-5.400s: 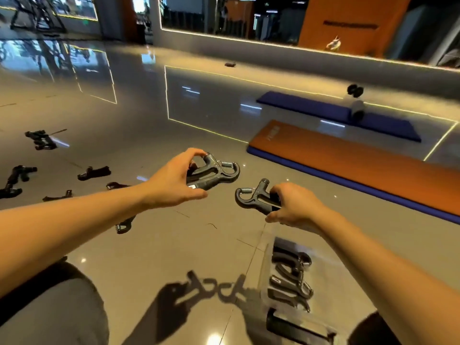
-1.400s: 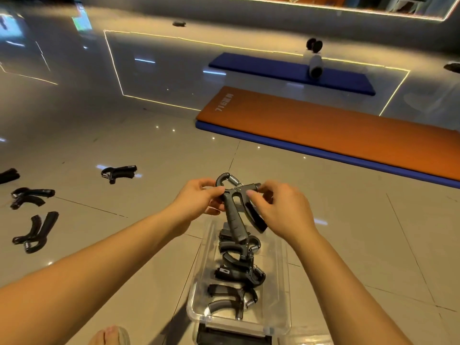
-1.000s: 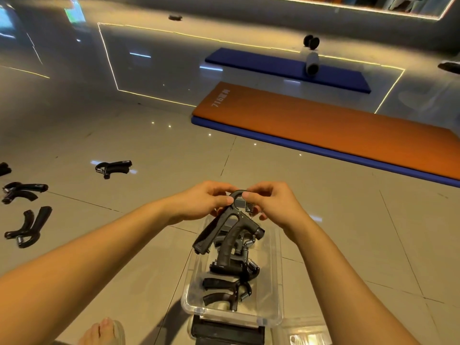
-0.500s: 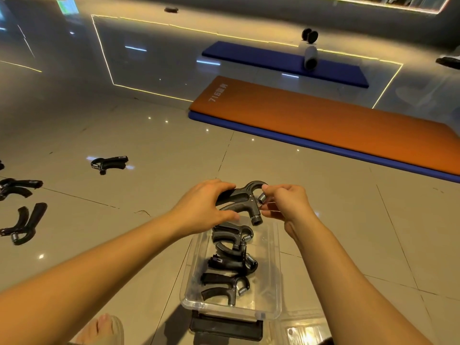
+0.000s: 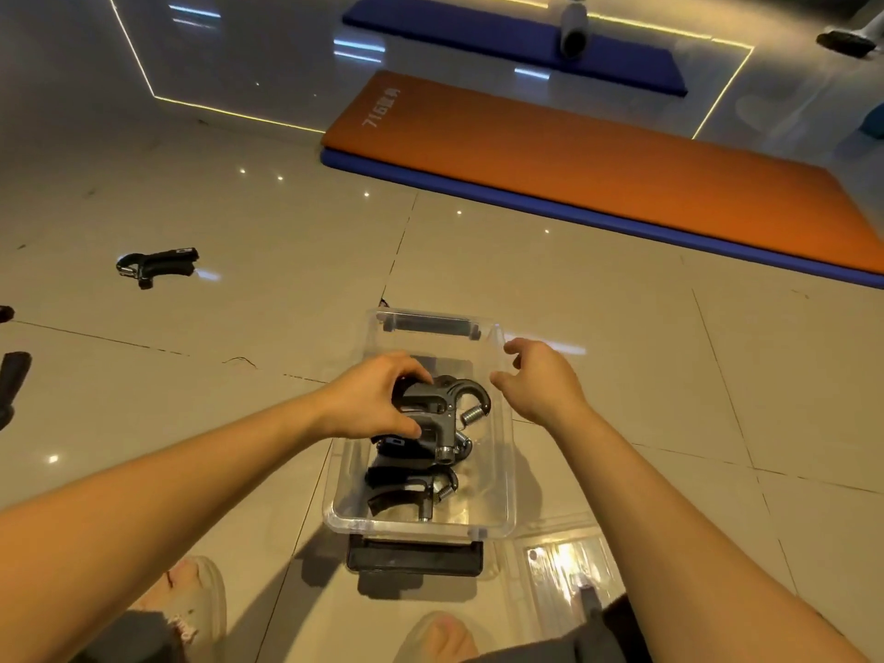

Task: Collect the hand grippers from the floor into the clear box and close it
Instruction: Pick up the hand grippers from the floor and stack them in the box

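Note:
The clear box [image 5: 507,471] stands on the tiled floor right in front of me, with several dark hand grippers [image 5: 411,490] stacked in it. My left hand [image 5: 373,399] reaches into the box and holds a dark grey hand gripper [image 5: 445,399] on top of that stack. My right hand [image 5: 540,380] hovers over the box's right rim, fingers apart, holding nothing. Another hand gripper [image 5: 158,266] lies on the floor at the left. A further one [image 5: 12,385] shows at the left edge. The clear lid [image 5: 564,567] lies right of the box.
An orange mat [image 5: 598,169] on a blue one lies beyond the box, with a blue mat [image 5: 502,40] and a white roller [image 5: 573,26] behind. My feet [image 5: 191,605] are at the bottom edge. A black latch [image 5: 414,557] juts from the box's near end.
My left hand has lowered the gripper into the box onto the stack. My right hand has let go of it and drawn off to the right. The camera tilted down.

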Demonstrator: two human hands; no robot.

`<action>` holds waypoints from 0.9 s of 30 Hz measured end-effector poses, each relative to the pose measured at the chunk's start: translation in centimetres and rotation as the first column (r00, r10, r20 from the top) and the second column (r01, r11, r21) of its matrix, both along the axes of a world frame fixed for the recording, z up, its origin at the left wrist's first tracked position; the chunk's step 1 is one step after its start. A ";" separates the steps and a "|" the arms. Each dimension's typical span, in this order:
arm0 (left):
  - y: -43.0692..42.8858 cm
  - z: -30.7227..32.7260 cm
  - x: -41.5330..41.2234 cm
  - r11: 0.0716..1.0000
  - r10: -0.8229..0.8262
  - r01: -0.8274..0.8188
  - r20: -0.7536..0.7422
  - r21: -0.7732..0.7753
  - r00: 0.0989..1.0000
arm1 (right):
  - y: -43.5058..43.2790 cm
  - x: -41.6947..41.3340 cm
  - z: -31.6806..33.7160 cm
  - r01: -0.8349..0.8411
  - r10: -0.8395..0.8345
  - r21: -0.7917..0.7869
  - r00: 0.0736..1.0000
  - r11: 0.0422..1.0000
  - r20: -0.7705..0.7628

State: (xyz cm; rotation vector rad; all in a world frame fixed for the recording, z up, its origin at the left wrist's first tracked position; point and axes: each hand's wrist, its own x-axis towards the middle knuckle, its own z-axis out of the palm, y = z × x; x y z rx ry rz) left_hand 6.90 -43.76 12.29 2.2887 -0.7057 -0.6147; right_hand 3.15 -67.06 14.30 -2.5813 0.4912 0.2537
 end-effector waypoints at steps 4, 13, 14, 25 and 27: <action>-1.1 -3.5 -1.1 1.000 -0.008 0.011 -0.116 0.023 0.993 | -0.4 -0.9 -2.3 -0.180 0.182 0.030 0.974 0.983 -0.136; -2.5 -9.4 -1.5 0.974 0.001 0.042 -0.193 0.221 0.981 | -1.7 -3.2 -6.7 -0.317 0.316 0.013 0.941 0.948 -0.123; -2.9 -9.9 -1.5 0.971 0.003 0.045 -0.196 0.236 0.981 | -1.9 -3.2 -7.1 -0.301 0.301 0.017 0.947 0.953 -0.112; -4.4 -15.1 -2.1 0.885 -0.015 0.054 -0.088 0.463 0.996 | -3.4 -2.8 -8.9 -0.267 0.275 0.105 0.959 0.958 -0.067; -4.3 -15.5 -2.4 0.831 -0.095 0.073 0.011 0.552 0.995 | -3.5 -2.7 -9.2 -0.264 0.271 0.109 0.961 0.958 -0.059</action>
